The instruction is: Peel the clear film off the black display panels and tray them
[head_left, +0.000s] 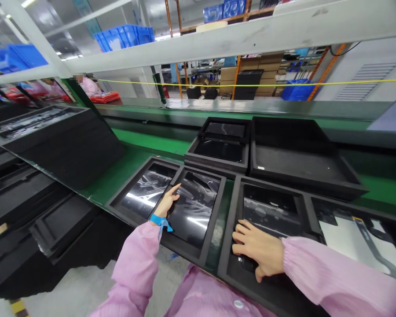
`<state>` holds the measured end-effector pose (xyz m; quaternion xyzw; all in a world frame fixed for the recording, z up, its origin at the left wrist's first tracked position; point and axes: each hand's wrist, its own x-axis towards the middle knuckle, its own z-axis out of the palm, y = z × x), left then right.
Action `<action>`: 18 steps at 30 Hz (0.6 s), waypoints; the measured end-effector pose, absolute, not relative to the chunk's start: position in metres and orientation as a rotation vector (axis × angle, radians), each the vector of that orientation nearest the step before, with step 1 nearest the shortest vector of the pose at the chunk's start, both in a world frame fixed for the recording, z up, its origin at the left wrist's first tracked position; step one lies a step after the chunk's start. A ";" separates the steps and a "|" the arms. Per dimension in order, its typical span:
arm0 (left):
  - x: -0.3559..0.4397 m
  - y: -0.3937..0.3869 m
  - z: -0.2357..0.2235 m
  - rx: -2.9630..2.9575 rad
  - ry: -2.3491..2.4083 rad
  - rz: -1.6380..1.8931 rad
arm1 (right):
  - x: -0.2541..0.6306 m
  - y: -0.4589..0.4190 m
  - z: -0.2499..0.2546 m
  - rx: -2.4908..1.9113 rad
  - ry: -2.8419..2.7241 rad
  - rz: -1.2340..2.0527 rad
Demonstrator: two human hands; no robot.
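My left hand (166, 202) lies over the divider of a black foam tray (214, 220), its index finger stretched out and nothing seen in it. On either side of it lie two glossy black screen panels, the left panel (145, 189) and the right panel (193, 207), both reflecting light. My right hand (259, 248) is curled at the lower left of another screen panel (270, 209) in a second black foam tray (232, 211). Beneath its fingers shows a small dark shiny thing (247, 263), mostly hidden. Right of it, a pale-backed panel with a ribbon cable (363, 246) lies in that tray.
Behind stand a black tray with two panels (193, 154) and a deeper black tray (297, 163). Stacked black trays (62, 149) rise at left on the green bench (119, 171). A white beam (218, 42) and yellow cord (284, 85) cross above. A person (90, 86) is far left.
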<state>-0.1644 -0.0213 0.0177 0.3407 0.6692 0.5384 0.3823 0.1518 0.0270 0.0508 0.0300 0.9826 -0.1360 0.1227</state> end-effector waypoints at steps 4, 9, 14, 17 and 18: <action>-0.144 -0.031 0.039 1.078 1.888 1.360 | 0.147 0.044 0.084 -0.022 2.873 -0.713; -0.069 -0.053 0.086 1.527 1.547 1.211 | 0.179 0.074 0.173 0.304 3.259 -1.330; 0.011 -0.054 0.109 1.759 0.991 1.189 | 0.207 0.097 0.209 1.702 3.516 -2.101; 0.030 -0.051 0.112 1.709 0.903 1.263 | 0.209 0.097 0.203 2.675 2.323 -2.765; 0.032 -0.050 0.113 1.683 0.894 1.227 | 0.208 0.096 0.199 2.764 2.148 -2.775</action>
